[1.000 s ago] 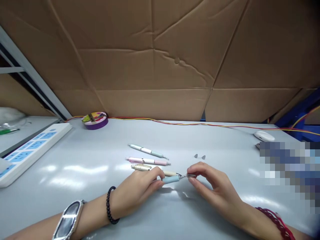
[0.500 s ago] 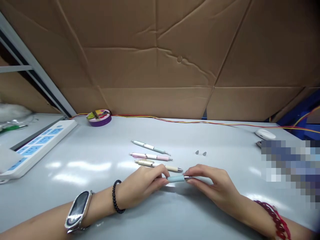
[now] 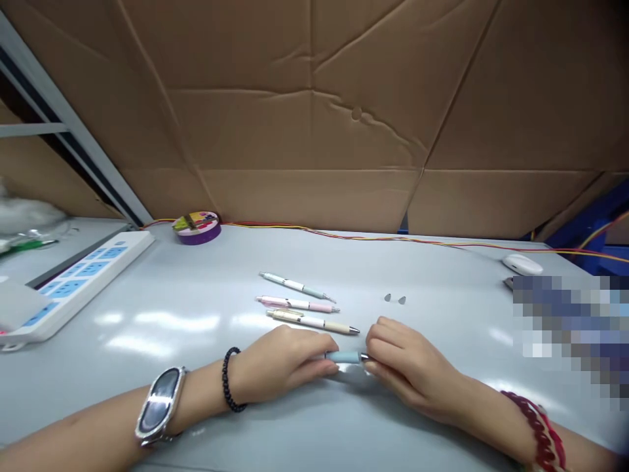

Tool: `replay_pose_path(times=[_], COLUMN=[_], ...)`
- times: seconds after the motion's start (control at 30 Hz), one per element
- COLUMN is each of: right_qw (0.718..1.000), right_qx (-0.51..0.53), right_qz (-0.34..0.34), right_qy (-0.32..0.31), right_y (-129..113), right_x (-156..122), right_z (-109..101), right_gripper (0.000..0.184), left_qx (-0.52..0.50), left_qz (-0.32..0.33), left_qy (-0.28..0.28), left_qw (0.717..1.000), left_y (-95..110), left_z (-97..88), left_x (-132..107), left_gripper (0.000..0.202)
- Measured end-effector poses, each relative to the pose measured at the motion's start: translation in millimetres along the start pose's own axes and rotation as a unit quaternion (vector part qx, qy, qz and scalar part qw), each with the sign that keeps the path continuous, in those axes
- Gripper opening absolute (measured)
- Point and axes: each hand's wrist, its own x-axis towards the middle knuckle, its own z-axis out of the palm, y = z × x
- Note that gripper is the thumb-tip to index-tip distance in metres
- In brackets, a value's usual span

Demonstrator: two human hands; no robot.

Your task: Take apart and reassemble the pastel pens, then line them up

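Note:
A pen with a light blue grip (image 3: 344, 357) is held level between my two hands, just above the grey table. My left hand (image 3: 289, 360) is closed around its barrel, most of which the fingers hide. The fingers of my right hand (image 3: 413, 367) pinch the silver tip at the other end. Beyond my hands lie a cream pen (image 3: 314, 322), a pink pen (image 3: 299, 305) and a pale green pen (image 3: 295, 285), roughly side by side. Two small grey pieces (image 3: 394, 299) rest to the right of these pens.
A white power strip (image 3: 93, 275) runs along the left side. At the back left stands a round purple box (image 3: 196, 229). Red and yellow wires (image 3: 304, 229) follow the rear edge below a cardboard wall (image 3: 314, 131). A white mouse (image 3: 522, 264) sits at the right, near a blurred-out patch.
My right-hand fingers have curled further around the pen's tip and rolled over. My left hand has slid slightly right along the barrel. The lying pens have not been moved.

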Motion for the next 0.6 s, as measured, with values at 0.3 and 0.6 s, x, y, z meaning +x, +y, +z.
replay_pose_path(times=[0.3, 0.6], right_qw=[0.999, 0.998], right_qx=[0.028, 0.012], right_qz=[0.044, -0.022], right_qy=[0.006, 0.056], right_y=[0.6, 1.8], right_x=[-0.2, -2.3], right_z=[1.3, 0.3], right_gripper=[0.023, 0.017], left_qx=[0.033, 0.040], left_qz=[-0.034, -0.028], left_qy=[0.008, -0.007], left_qw=[0.999, 0.999], left_y=[3.4, 3.6], left_z=[0.0, -2.1], left_x=[1.3, 0.6], left_gripper=[0.018, 0.020])
